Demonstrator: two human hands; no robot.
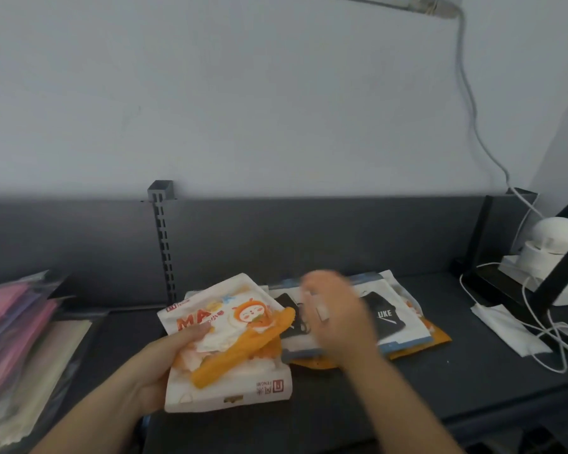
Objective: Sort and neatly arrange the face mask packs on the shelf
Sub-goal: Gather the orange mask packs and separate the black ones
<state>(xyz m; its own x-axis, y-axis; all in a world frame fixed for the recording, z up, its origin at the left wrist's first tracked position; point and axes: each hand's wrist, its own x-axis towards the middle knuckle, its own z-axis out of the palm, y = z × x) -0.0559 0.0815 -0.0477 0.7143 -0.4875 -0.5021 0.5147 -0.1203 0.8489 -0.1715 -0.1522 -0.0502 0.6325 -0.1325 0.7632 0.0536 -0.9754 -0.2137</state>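
Mask packs being sorted on the shelf (473, 371)

An orange-and-white pack (230, 348) is being pinched in the left grip (164, 362); the right grip (335, 316), blurred, state untellable, could be toppling the adjacent pile (404, 335).

Dim, flat indoor light; soft focus overall, right hand (333, 317) motion-blurred, wide-angle bending at edges.

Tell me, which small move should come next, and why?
Probably lay the orange cartoon packs held in the left hand squarely onto one pile: they are fanned out, and the right hand, blurred, hovers over the loose black-mask packs.
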